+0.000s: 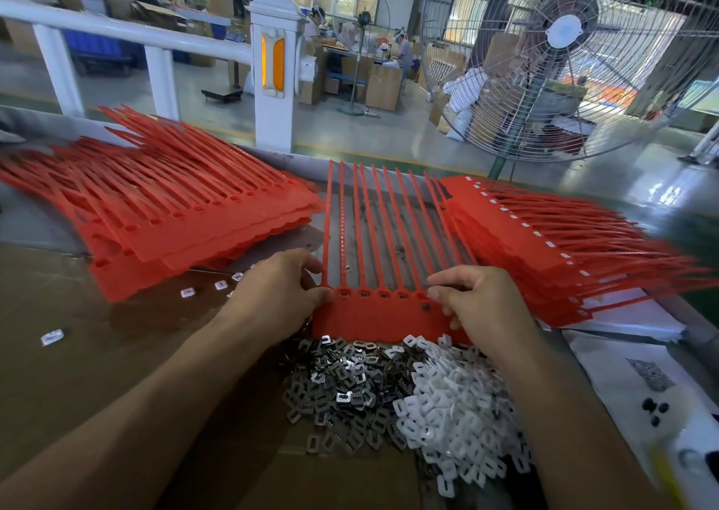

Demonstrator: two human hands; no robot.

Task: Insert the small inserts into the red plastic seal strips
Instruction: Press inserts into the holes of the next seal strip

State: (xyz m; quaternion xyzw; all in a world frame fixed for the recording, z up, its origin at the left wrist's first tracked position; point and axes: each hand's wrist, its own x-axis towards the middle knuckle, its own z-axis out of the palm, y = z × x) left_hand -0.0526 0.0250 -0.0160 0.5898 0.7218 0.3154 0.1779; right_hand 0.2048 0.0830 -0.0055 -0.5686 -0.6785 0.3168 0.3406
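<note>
The red seal strip sheet (373, 315) lies flat on the worktop (89, 354) between my two hands, its joined tab edge toward me and its thin tails running away from me. My left hand (278, 295) pinches the sheet's left corner, thumb and forefinger curled on the first socket. My right hand (480, 301) has its fingers curled down over the right end of the tab row, fingertips on the sockets there; I cannot tell whether an insert is under them. The sockets showing between my hands look filled with something dark.

Just nearer to me than the sheet, touching its edge, is a heap of small inserts: dark metal ones (342, 385) below my left wrist and white plastic ones (451, 412) under my right forearm. A few stray white inserts (186, 292) lie out beyond my left hand.

Left of my left hand sits a fanned stack of red sheets with open sockets (186, 221). Right of my right hand is another stack of red sheets (544, 244), white dots showing along its tabs. Past the worktop stands a large floor fan (564, 54).
</note>
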